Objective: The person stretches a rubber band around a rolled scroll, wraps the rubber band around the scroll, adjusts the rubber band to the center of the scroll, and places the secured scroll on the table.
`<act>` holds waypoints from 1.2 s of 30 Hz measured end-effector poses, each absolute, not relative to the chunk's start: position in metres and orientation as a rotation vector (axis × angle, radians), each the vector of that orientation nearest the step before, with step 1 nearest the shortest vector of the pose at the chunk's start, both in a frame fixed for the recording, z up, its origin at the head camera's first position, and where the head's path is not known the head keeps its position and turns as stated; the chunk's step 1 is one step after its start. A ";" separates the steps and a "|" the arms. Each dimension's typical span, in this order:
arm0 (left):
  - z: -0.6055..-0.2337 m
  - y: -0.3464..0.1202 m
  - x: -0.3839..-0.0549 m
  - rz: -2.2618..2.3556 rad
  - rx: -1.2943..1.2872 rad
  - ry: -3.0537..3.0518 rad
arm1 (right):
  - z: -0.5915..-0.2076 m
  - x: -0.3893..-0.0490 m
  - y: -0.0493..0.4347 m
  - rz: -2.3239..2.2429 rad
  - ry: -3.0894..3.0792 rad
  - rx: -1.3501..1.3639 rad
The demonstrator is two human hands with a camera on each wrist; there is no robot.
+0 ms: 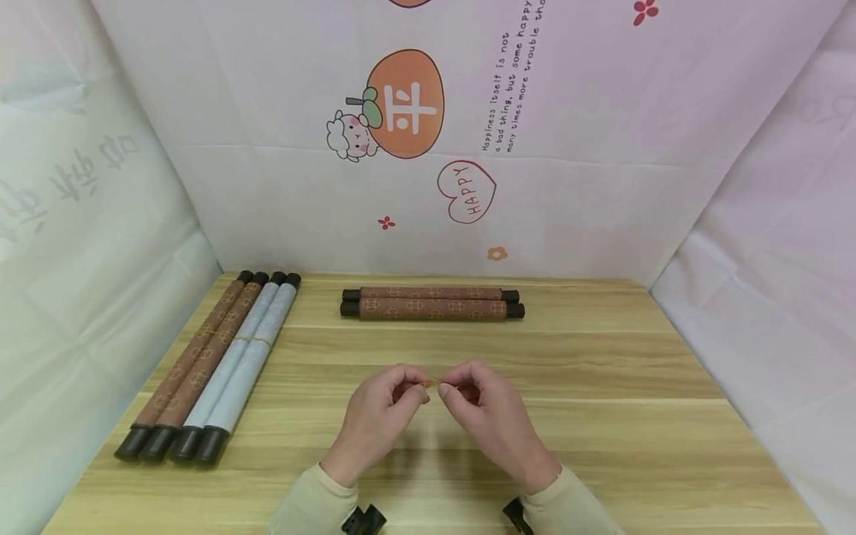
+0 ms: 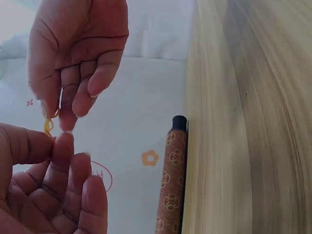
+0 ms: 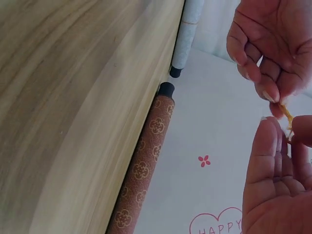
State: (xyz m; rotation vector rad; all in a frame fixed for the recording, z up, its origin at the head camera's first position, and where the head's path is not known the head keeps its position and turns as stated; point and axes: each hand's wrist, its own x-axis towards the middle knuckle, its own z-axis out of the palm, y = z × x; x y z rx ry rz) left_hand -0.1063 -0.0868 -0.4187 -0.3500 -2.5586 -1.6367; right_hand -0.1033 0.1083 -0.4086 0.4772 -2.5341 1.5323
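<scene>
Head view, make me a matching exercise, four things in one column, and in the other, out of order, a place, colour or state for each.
1. Band
2. Pale rolls
3. Heart
4. Table

A. Beside two brown rolls
B. Wood-grained
C. Yellow, pinched by the left hand and right hand
D. Outlined in red, lettered HAPPY

Pairs: 1-C, 2-A, 3-D, 4-B
</scene>
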 end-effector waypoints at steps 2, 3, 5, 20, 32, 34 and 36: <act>-0.418 -0.086 -0.106 -1.718 -0.363 -2.538 | -0.409 -0.103 0.108 1.564 -2.520 0.481; -0.417 -0.086 -0.106 -1.778 -0.366 -2.519 | -0.409 -0.102 0.107 1.578 -2.515 0.484; -0.416 -0.085 -0.106 -1.914 -0.371 -2.465 | -0.409 -0.102 0.106 1.600 -2.513 0.490; -0.413 -0.080 -0.102 -2.031 -0.372 -2.382 | -0.409 -0.102 0.108 1.876 -2.535 0.484; -0.413 -0.081 -0.103 -1.868 -0.401 -2.453 | -0.409 -0.103 0.110 1.748 -2.620 0.480; -0.413 -0.081 -0.104 -1.847 -0.408 -2.465 | -0.409 -0.104 0.111 1.801 -2.612 0.469; -0.414 -0.082 -0.104 -1.832 -0.410 -2.480 | -0.409 -0.105 0.112 1.874 -2.597 0.451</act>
